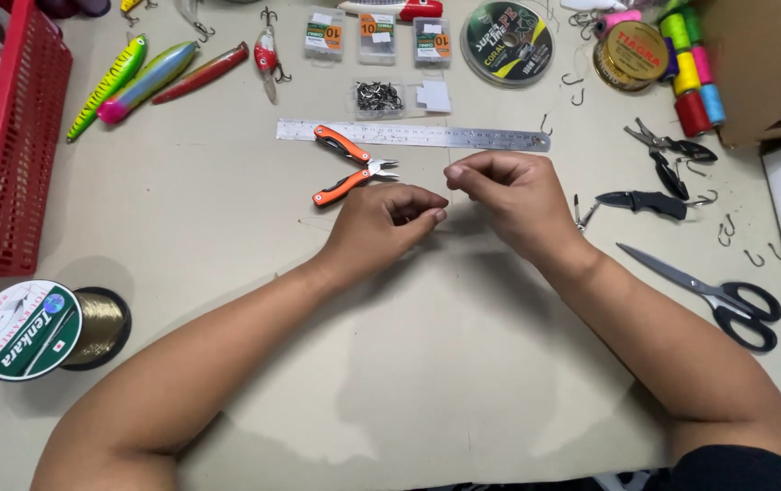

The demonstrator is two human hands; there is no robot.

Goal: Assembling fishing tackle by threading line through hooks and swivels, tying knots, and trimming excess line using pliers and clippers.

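Observation:
My left hand [381, 223] and my right hand [510, 198] meet over the middle of the beige table [427, 364], fingertips pinched close together. Whatever they pinch is too thin or small to make out; a faint line seems to run between them. Just beyond my left hand lie orange-handled pliers [347, 165], open, and a steel ruler [413, 135] lies across behind them.
A red basket [13, 145] stands at the left edge, a line spool [45, 329] near left. Fishing lures [149, 75], hook packets [377, 38], another spool [507, 42], thread bobbins [692, 64], a cardboard box [754, 64], black pliers [668, 155], a folding knife [645, 202], scissors [718, 295] and loose hooks [727, 232] lie around.

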